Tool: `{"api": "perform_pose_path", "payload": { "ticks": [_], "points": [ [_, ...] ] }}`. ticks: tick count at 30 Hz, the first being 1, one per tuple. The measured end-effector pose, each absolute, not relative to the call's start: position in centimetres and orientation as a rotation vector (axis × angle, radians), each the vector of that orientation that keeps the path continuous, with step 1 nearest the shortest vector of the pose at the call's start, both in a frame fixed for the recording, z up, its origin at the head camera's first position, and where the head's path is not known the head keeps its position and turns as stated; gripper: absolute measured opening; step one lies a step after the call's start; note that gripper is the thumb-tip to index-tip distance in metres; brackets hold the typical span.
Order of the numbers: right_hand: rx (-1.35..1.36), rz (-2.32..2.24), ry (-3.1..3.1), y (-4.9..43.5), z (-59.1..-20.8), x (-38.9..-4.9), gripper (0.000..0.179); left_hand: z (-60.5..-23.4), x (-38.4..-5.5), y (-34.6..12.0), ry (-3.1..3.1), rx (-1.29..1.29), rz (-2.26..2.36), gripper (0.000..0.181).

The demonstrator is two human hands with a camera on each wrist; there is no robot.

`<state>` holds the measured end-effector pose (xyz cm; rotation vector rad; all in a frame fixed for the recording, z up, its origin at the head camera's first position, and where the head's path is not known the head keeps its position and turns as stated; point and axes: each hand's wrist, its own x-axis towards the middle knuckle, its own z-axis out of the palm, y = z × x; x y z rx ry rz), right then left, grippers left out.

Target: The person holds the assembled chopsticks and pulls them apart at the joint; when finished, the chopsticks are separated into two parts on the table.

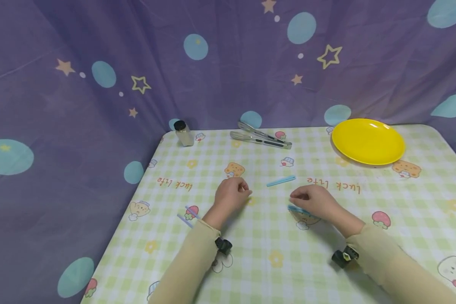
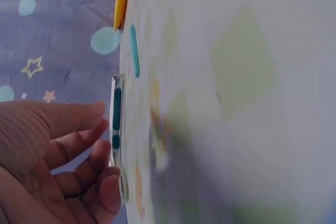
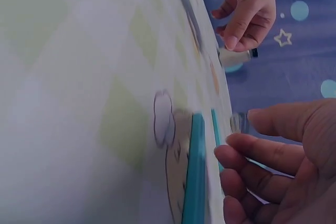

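My left hand (image 1: 229, 196) hovers over the middle of the table, fingers loosely bent, holding nothing. Across from it, my right hand (image 1: 318, 203) is also empty, its fingers relaxed close above a slim blue bag-sealing clip (image 1: 297, 209). That clip lies on the cloth and is partly covered by the hand; it shows larger in the right wrist view as a teal clip (image 3: 195, 166). Between and beyond the hands lies another light-blue clip (image 1: 281, 181). A purple clip (image 1: 185, 221) with its two arms spread apart lies left of my left wrist, which hides one end.
At the back stand a black-capped jar (image 1: 184, 134) on the left and a yellow plate (image 1: 368, 141) on the right. Metal tongs (image 1: 264, 139) lie between them. A checked cloth (image 1: 251, 270) covers the table, and a purple curtain (image 1: 228, 84) hangs behind its far edge.
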<state>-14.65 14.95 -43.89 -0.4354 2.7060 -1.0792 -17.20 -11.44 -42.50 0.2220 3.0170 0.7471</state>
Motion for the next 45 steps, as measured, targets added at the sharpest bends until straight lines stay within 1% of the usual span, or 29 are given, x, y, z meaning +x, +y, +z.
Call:
{"api": "perform_pose_path", "payload": {
  "ticks": [9, 20, 29, 34, 40, 45],
  "points": [
    [-0.633, -1.205, 2.649, 11.9, -44.0, -14.1, 0.021, -42.7, -15.6, -14.6, 3.012, 0.304, 0.848, 0.007],
    [-0.773, -1.32, 2.407, 7.6, -44.0, -13.3, 0.022, -42.8, -13.8, -19.0, 2.964, 0.429, 0.91, 0.002],
    [-0.85, -1.338, 2.249, 4.2, -44.2, -12.2, 0.026, -43.5, -12.0, -22.5, 2.983, 0.4, 1.026, 0.006],
    [-0.886, -1.344, 2.207, 2.4, -44.5, -11.6, 0.027, -43.5, -11.6, -24.3, 3.033, 0.494, 1.055, 0.012],
    [-0.889, -1.338, 2.159, 0.3, -44.6, -11.0, 0.029, -43.7, -11.2, -25.9, 3.077, 0.585, 0.975, 0.02],
    [-0.883, -1.344, 2.138, -0.9, -45.0, -10.8, 0.029, -44.0, -11.0, -26.4, 3.019, 0.553, 0.88, 0.023]
  ]
}}
